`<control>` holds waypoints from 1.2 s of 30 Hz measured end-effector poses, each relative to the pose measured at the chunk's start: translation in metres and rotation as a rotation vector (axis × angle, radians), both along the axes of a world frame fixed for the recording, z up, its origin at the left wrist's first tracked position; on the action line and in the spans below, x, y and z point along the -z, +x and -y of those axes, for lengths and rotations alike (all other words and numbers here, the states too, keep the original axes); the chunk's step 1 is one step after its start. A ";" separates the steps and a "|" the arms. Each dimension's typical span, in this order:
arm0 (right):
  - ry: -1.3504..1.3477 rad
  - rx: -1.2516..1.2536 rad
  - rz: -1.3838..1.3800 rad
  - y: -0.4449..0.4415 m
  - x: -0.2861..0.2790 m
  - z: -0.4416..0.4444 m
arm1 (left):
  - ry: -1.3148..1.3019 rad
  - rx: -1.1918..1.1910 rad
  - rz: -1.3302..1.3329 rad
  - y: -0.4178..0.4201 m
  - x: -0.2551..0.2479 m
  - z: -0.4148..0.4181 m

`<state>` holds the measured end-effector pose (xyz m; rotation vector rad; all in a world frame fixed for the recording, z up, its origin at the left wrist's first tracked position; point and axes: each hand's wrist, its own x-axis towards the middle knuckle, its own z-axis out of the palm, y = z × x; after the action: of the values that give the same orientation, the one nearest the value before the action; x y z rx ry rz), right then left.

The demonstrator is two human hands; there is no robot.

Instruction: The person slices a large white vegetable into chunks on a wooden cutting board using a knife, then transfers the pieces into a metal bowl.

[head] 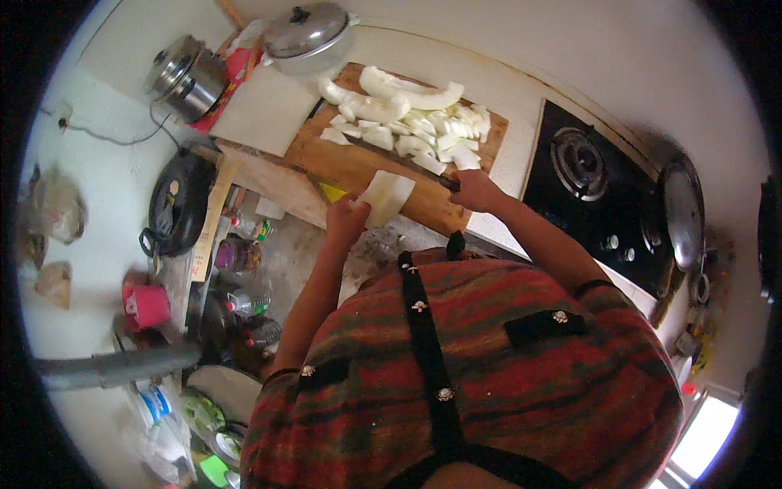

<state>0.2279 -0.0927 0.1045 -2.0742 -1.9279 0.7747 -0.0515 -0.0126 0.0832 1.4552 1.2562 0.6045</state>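
My right hand (479, 191) is closed on the dark handle of a kitchen knife (391, 154), whose blade lies low over the wooden cutting board (342, 162), beside the cut pieces. In my left hand (347, 219) is a pale, flat piece of what looks like peeled melon or gourd (386, 197), held at the board's near edge. Many white cut chunks (421, 131) are heaped on the board's far half. Behind them lie several long, curved, uncut slices (421, 95). The knife's tip is partly hidden by the chunks.
A lidded metal pot (308, 36) stands behind the board, with a steel cooker (189, 79) to its left. On the right is a black gas hob (586, 202) with a large pan lid (681, 214) leaning at its side. A black pan (180, 202) and bottles (247, 302) are at left.
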 end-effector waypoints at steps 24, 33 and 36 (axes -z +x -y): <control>-0.318 -0.033 0.094 0.014 -0.019 0.040 | 0.228 0.114 -0.235 0.027 0.000 0.026; -0.260 0.067 0.109 -0.011 0.048 0.014 | 0.422 0.119 -0.257 0.030 0.008 0.034; -0.242 0.058 0.077 -0.009 0.050 0.014 | 0.465 0.161 -0.308 0.026 0.014 0.029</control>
<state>0.2192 -0.1069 0.0545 -2.3204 -1.8840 0.9712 -0.0251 -0.0416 0.0691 2.0796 1.2648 0.6040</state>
